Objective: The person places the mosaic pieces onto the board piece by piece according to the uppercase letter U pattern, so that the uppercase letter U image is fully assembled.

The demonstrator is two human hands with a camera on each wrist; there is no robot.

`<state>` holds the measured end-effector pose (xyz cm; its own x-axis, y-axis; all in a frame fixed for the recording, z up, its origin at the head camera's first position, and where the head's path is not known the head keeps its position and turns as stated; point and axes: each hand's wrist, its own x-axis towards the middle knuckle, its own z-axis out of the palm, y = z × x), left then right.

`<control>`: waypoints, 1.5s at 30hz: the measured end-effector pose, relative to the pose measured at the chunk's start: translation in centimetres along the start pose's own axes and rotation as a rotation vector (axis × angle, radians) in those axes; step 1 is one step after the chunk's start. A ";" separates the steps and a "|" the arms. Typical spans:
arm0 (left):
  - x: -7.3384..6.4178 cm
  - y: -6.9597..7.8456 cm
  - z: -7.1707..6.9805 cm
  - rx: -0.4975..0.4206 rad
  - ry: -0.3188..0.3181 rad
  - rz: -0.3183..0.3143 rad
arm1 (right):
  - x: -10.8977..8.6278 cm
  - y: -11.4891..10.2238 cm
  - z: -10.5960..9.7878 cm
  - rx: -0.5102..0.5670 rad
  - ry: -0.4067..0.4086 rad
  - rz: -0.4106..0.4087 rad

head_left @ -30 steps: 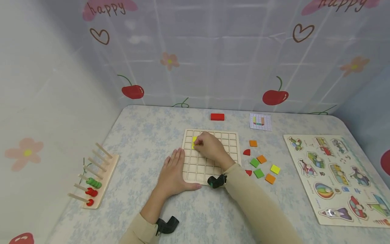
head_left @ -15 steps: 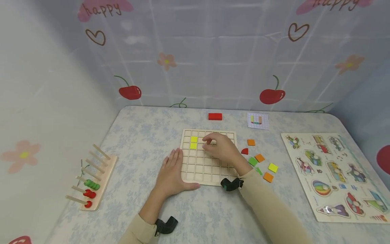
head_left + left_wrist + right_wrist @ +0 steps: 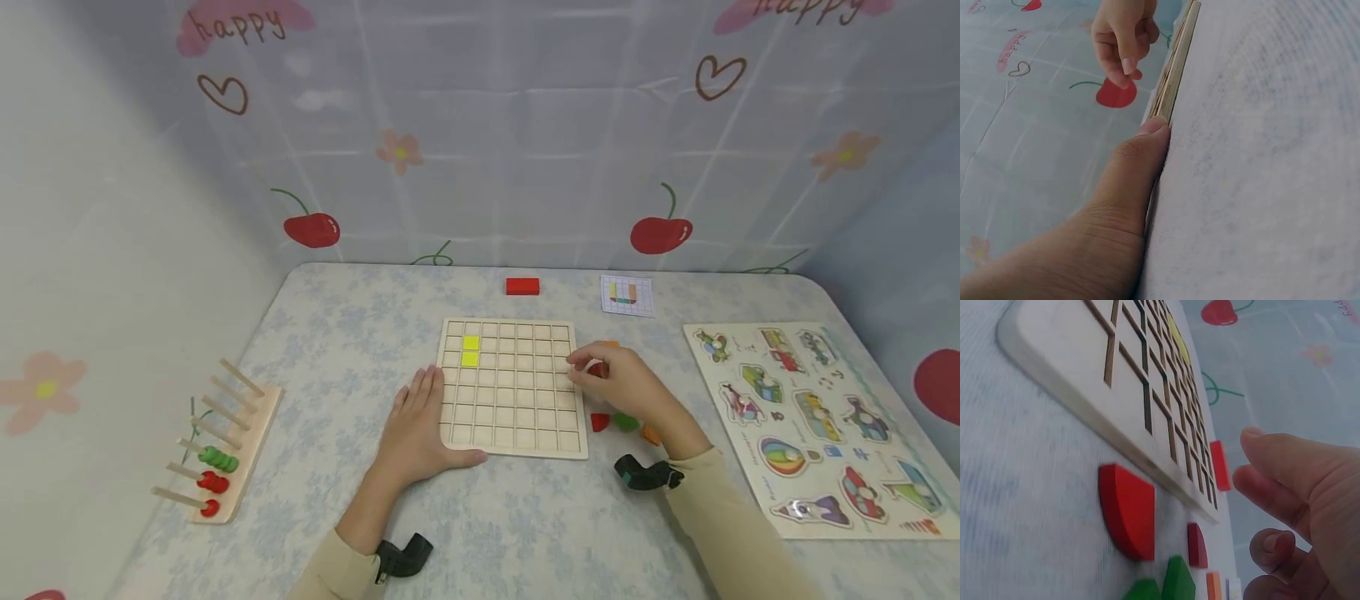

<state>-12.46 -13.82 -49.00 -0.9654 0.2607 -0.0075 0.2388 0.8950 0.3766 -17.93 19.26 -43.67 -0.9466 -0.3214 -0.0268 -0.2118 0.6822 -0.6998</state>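
A wooden grid board (image 3: 510, 417) lies in the middle of the table. Two yellow square tiles (image 3: 470, 351) sit one above the other in its upper left cells. My left hand (image 3: 412, 433) rests flat against the board's lower left corner, fingers along the left edge and thumb at the front edge. My right hand (image 3: 622, 379) hovers over the loose pieces beside the board's right edge, its thumb and index finger apart with nothing between them. Under and around it show red quarter-round pieces (image 3: 1127, 512), green tiles (image 3: 1179, 581) and orange tiles (image 3: 651, 434), partly hidden by the hand.
A red block (image 3: 522, 287) and a pattern card (image 3: 627, 297) lie at the back of the table. On the right is a picture puzzle board (image 3: 817, 433). A peg rack (image 3: 240, 458) with green and red beads stands on the left.
My right hand has let go of the second yellow tile on the board and moved right, over the loose pieces. The left hand stays on the board's corner.
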 end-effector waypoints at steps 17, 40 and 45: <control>0.0 0.1 0.1 0.004 0.015 0.009 | -6.6 5.0 -5.3 -0.165 0.071 0.114; -0.1 0.1 0.1 0.002 0.022 0.015 | -8.0 6.8 -5.6 -0.161 0.085 0.158; -0.1 0.1 0.1 0.002 0.028 0.018 | -7.9 7.2 -5.4 -0.204 0.088 0.139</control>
<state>-12.31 -13.72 -49.09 -0.9635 0.2665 0.0247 0.2561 0.8910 0.3749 -13.28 30.23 -44.61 -0.9857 -0.1625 -0.0442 -0.1140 0.8370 -0.5352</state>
